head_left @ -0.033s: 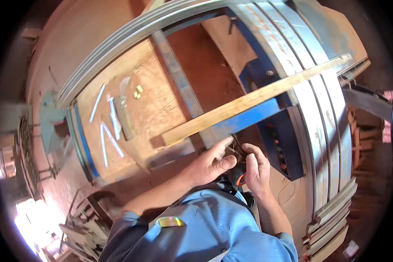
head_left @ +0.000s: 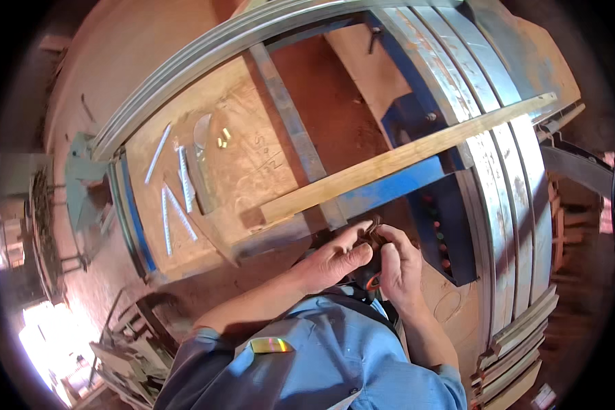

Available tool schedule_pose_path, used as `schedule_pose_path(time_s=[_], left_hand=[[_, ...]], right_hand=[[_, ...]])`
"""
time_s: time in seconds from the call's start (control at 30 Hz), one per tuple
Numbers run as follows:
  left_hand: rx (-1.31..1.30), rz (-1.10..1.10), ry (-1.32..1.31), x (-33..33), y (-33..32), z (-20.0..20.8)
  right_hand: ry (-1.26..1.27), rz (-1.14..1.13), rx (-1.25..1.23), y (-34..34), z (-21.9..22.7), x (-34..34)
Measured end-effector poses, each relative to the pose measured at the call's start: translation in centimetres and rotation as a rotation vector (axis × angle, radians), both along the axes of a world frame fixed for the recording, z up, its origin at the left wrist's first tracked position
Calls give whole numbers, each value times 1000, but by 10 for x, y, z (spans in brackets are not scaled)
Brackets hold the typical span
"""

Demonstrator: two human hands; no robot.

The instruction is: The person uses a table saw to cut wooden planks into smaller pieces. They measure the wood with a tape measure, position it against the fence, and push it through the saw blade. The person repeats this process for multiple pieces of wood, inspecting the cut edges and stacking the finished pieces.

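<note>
Close to my body, my left hand (head_left: 331,265) and my right hand (head_left: 399,266) meet with their fingertips pinched together. Between them is a small tangle of thin brown strand (head_left: 374,236), like wire or cord; its exact kind is unclear. Just below the fingers a dark thing with an orange ring-shaped edge (head_left: 372,281) shows in part, mostly covered by my hands. A long wooden batten (head_left: 396,158) lies slantwise across the machine frame beyond my hands, touching neither.
The metal frame has a blue beam (head_left: 393,184) and grooved steel rails (head_left: 509,171) at right. On the wooden board (head_left: 232,164) at left lie a white zigzag folding rule (head_left: 167,222) and small yellow pieces (head_left: 223,138). Boards (head_left: 516,348) are stacked at lower right.
The strand looks more bunched between my fingers, and my hands are slightly closer together. The view has shifted a little, so the bench sits slightly further right.
</note>
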State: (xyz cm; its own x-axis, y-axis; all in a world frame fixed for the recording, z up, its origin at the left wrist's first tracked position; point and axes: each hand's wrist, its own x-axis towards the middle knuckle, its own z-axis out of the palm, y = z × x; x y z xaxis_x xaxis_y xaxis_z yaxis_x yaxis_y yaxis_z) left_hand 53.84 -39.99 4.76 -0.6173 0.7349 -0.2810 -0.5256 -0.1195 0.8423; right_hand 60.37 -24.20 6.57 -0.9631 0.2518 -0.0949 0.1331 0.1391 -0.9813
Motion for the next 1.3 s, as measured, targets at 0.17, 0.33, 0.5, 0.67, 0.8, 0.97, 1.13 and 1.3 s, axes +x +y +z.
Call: schedule_pose_path(time_s=[0.17,0.33,0.5,0.67,0.8,0.97,1.13,1.3], left_hand=[[165,6,-529,7,-52,-10],[-101,429,-219,-36,-125,-13],[-1440,565,922,-92,-174,-57],[-1616,270,1148,-107,-195,-105],[-1470,346,1106,-104,-160,-64],[-1096,49,1116,-77,-101,-51],[-1119,-28,1183,-63,-26,-31],[-1220,-33,1208,-63,40,-33]], right_hand=[[279,211,230,-34,-2,-26],[56,100,81,-20,-14,-27],[-63,86,391,19,-47,-27],[-95,112,727,34,-76,-34],[-133,150,906,58,-97,-54],[-46,183,1080,81,-123,-83],[-47,383,1056,115,-133,-104],[-3,403,1015,121,-133,-102]])
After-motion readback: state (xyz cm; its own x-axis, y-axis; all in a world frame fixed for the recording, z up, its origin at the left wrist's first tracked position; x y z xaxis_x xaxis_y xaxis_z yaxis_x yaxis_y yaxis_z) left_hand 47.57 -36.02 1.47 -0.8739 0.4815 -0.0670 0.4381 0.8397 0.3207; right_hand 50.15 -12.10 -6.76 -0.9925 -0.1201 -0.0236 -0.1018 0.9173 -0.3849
